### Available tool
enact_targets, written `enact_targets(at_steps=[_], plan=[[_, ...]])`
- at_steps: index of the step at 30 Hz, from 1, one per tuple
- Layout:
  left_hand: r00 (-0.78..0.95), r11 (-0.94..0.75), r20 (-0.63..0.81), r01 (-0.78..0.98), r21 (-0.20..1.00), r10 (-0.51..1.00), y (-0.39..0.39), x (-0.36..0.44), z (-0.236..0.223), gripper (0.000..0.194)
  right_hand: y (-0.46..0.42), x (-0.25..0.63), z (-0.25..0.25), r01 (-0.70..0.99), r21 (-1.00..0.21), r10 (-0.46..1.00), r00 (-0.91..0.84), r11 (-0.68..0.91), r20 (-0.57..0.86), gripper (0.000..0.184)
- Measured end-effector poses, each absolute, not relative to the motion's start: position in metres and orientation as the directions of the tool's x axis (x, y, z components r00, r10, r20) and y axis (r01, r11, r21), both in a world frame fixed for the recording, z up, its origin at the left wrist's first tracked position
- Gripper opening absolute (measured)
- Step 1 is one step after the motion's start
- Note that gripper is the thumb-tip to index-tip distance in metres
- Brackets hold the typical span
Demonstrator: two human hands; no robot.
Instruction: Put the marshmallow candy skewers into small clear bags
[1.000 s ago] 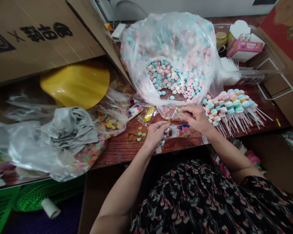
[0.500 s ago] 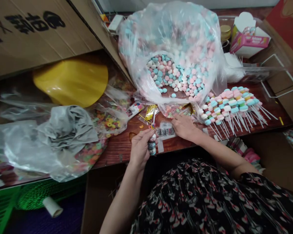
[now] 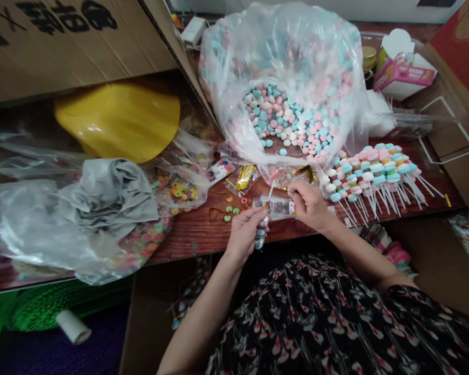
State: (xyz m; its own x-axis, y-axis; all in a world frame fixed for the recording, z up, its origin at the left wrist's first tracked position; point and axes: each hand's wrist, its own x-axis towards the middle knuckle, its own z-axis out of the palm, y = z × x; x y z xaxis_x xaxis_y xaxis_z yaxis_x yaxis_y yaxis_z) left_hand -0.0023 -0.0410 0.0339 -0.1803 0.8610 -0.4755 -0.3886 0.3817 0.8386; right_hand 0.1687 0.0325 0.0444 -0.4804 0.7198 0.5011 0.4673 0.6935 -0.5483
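Observation:
My left hand (image 3: pixel 245 230) pinches the top of a wrapped candy stick (image 3: pixel 260 237). Its candy end hangs below my fingers and its white stick points up. Close by on the right, my right hand (image 3: pixel 309 204) is closed with fingertips together; what they hold, if anything, is too small to make out. Between and behind the hands lie printed clear wrappers (image 3: pixel 281 206). Gold twist ties (image 3: pixel 244 178) sit in a small packet just beyond. Green candy rings (image 3: pixel 230 210) lie loose to the left of my left hand.
A large clear bag (image 3: pixel 277 47) of pink, blue and white candies stands open at the back. Finished-looking candy skewers (image 3: pixel 375 169) are piled at right. On the left are a cardboard box (image 3: pixel 78 47), a yellow sheet (image 3: pixel 121 122) and a grey cloth-like bundle (image 3: pixel 109 195).
My right hand has lifted off the table and its fingers have drawn together. My left hand, with the candy stick, has shifted right toward it. The view has moved slightly, uncovering the green rings.

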Motion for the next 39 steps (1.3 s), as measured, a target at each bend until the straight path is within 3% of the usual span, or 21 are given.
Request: enact_targets(at_steps=[4,12,15,25,31,35,39], plan=[[-0.144,0.338,-0.41,-0.363,0.868,0.9,-0.03,0.016,0.033,0.018,0.017,0.166,0.056,0.292,-0.532,0.597,-0.53,0.795,0.602,0.03],[-0.077,0.31,-0.346,-0.298,0.903,0.935,-0.026,0.025,0.038,0.008,0.013,0.188,0.034,0.364,-0.55,0.642,-0.593,0.752,0.485,0.049],[-0.071,0.302,-0.337,-0.297,0.906,0.939,-0.027,0.028,0.038,0.014,0.015,0.194,0.034,0.365,-0.554,0.648,-0.583,0.748,0.49,0.051],[-0.096,0.286,-0.316,-0.238,0.928,0.944,-0.025,0.039,0.032,0.017,0.009,0.197,0.032,0.475,-0.558,0.722,-0.567,0.68,0.397,0.046],[-0.113,0.286,-0.31,-0.186,0.94,0.944,-0.025,0.038,0.028,0.027,0.004,0.198,0.033,0.488,-0.544,0.727,-0.533,0.682,0.433,0.044],[-0.122,0.238,-0.253,-0.13,0.963,0.96,-0.025,0.033,0.033,0.026,-0.006,0.201,0.033,0.43,-0.674,0.8,-0.321,0.6,0.507,0.034],[-0.103,0.095,-0.091,0.027,0.995,0.99,-0.022,0.035,0.044,0.023,-0.008,0.195,0.035,0.281,-0.876,0.915,-0.224,0.391,0.336,0.016]])
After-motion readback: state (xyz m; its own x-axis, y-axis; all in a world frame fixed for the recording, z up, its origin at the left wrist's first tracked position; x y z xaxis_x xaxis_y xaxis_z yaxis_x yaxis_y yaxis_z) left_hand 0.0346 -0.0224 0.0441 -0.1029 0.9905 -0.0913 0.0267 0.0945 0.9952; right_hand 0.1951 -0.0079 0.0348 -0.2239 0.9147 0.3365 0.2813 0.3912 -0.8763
